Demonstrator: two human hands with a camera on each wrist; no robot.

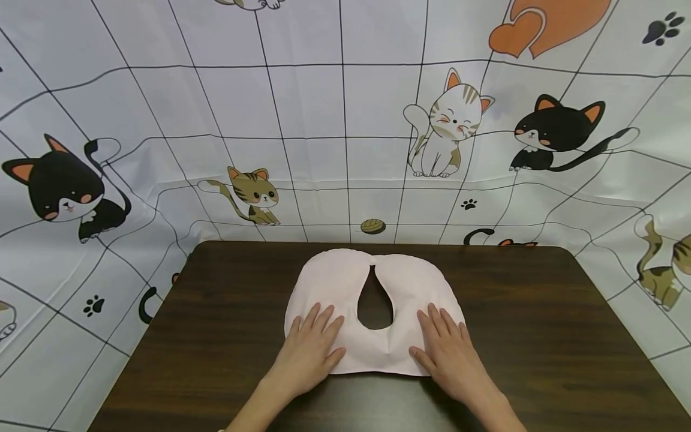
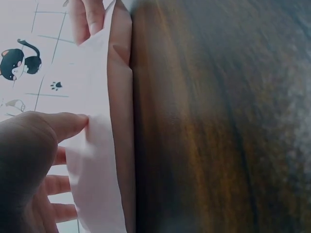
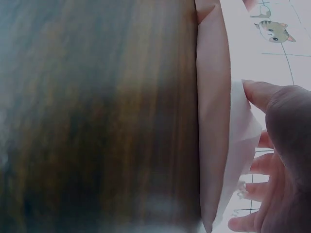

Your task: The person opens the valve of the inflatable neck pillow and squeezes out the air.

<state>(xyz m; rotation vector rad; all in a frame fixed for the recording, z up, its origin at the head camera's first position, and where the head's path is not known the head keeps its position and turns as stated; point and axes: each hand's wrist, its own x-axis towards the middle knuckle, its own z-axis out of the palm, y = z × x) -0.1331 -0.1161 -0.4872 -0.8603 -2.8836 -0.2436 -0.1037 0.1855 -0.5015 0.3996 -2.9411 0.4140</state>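
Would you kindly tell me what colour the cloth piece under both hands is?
The cloth piece is pale pink, plain and unpatterned, seen best in the head view.

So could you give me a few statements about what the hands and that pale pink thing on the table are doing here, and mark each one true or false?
1. Both hands lie flat on the pale pink cover. True: the left hand and the right hand rest on its near edge with fingers straight.
2. The cover has a teardrop-shaped hole in its middle. True.
3. The cover hangs over the edge of the dark wooden table. False: it lies wholly on the tabletop.
4. The right hand holds a pair of scissors. False: it holds nothing and only presses on the cover.
5. The backdrop behind the table is plain grey. False: it is white with grid lines and cartoon cats.
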